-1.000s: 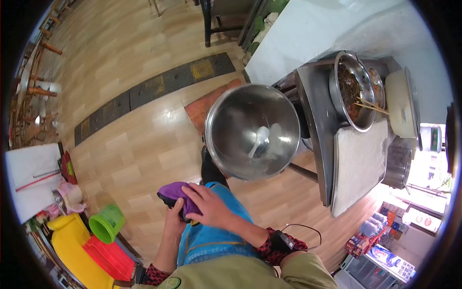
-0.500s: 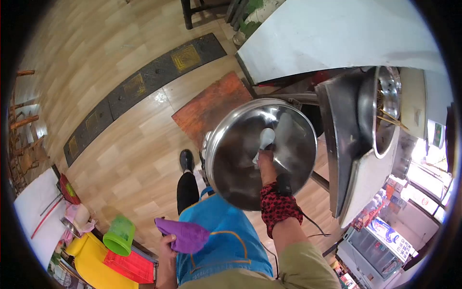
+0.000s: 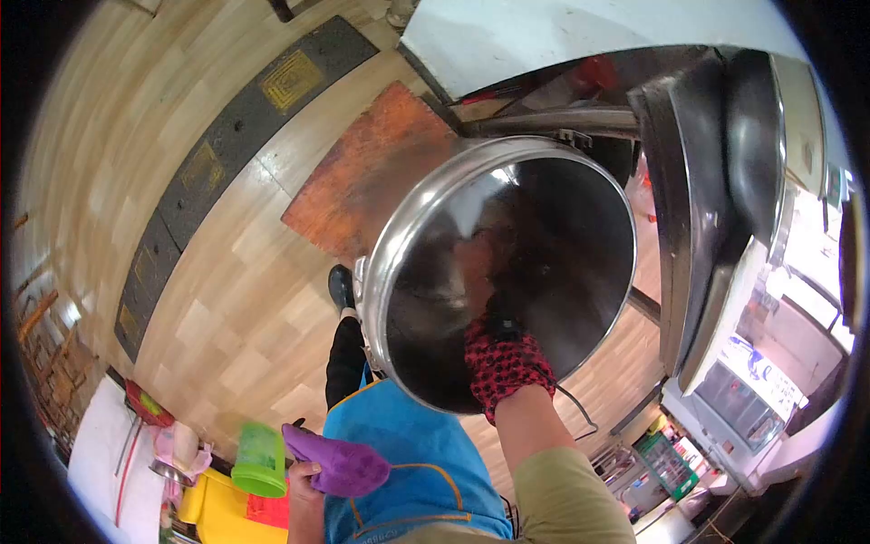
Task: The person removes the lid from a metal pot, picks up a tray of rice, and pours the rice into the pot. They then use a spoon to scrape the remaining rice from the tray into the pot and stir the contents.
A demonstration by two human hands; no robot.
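A large shiny steel pot (image 3: 385,254) fills the middle of the view, its dark inside turned toward me. My right hand (image 3: 495,313) reaches deep into it, past a red-and-black patterned cuff (image 3: 507,367). The fingers are lost in shadow, and I cannot tell whether they hold anything. Low at the left, beside my blue apron (image 3: 408,471), my left hand (image 3: 304,485) grips a purple cloth (image 3: 343,462).
A steel counter (image 3: 689,227) with a metal bowl (image 3: 752,145) on it stands right of the pot. A red mat (image 3: 362,172) and a dark floor strip (image 3: 227,145) lie on the wooden floor. A green cup (image 3: 258,461) and a yellow object (image 3: 213,512) are at the lower left.
My right hand left the purple cloth and went into the pot, where it touched a white spoon. The pot now looks closer and darker, and the spoon is out of sight.
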